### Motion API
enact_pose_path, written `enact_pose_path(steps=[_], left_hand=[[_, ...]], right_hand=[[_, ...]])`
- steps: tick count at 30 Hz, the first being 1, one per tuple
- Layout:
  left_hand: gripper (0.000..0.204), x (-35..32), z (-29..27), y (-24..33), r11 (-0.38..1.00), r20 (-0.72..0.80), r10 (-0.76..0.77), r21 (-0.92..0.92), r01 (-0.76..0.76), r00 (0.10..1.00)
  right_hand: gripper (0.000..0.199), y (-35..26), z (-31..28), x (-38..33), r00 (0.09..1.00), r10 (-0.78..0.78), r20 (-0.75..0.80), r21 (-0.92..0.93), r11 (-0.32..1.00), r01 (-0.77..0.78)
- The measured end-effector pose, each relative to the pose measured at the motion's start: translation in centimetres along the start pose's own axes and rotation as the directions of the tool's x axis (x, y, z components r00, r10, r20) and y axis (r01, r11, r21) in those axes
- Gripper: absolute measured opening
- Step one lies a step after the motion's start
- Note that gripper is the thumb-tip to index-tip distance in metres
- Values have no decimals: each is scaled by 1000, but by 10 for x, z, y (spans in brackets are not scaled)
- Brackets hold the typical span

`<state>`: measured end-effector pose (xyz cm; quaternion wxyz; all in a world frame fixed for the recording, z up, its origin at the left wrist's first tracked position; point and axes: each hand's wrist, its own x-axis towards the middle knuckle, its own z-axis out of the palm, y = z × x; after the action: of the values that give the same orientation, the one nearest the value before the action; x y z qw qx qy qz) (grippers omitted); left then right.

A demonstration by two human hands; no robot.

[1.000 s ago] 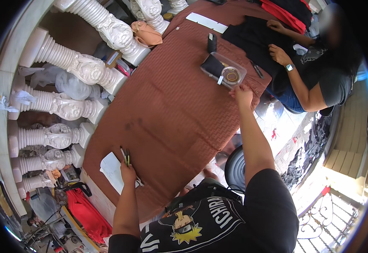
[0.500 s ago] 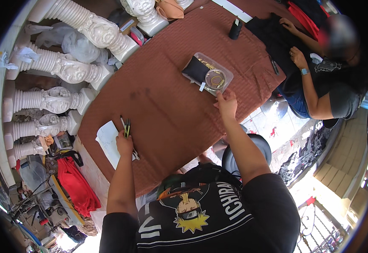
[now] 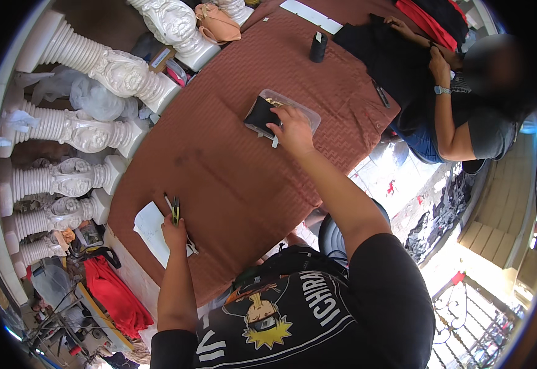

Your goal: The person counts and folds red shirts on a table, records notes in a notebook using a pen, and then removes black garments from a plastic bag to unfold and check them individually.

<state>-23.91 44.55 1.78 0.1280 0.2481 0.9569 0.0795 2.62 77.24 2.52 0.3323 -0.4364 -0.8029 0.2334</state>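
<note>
At the near left of the table, my left hand [image 3: 174, 234] is closed around a slim black and yellow-green tool [image 3: 176, 213]; its exact kind is unclear. A thin white-tipped pen-like stick [image 3: 168, 200] pokes up beside it. Under and beside this hand lies a white paper sheet [image 3: 149, 225] with faint marks. My right hand [image 3: 294, 130] is over a clear plastic box [image 3: 310, 115], thumb and fingers apart and curved at the edge of a flat black packet [image 3: 260, 114] inside. Brass-coloured bits show in the box. The hand hides the round lid-like piece there.
A black thread spool [image 3: 318, 47] stands on the brown cloth-covered table [image 3: 219, 166]. Beyond it are a white strip [image 3: 311, 16], black fabric [image 3: 367, 52] and a dark pen [image 3: 381, 96]. A co-worker [image 3: 465, 117] sits at the right. White balusters [image 3: 90, 132] line the left.
My right hand has moved from the box's near edge onto its inside, by the black packet. My left hand keeps the tool by the paper. The co-worker's hands have shifted.
</note>
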Motion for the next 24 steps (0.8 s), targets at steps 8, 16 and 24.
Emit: enact_pose_path(steps=[8, 16, 24], left_hand=[[40, 4, 0, 0, 1000, 10, -17, -5, 17, 1000], [40, 5, -1, -2, 1000, 7, -6, -23, 7, 1000], [49, 4, -7, 48, 972, -384, 229, 46, -230, 894]], right_hand=[[13, 14, 22, 6, 999, 35, 4, -54, 998, -35], [8, 15, 21, 9, 999, -13, -33, -46, 999, 11], [11, 17, 16, 9, 974, 225, -34, 135, 967, -218]])
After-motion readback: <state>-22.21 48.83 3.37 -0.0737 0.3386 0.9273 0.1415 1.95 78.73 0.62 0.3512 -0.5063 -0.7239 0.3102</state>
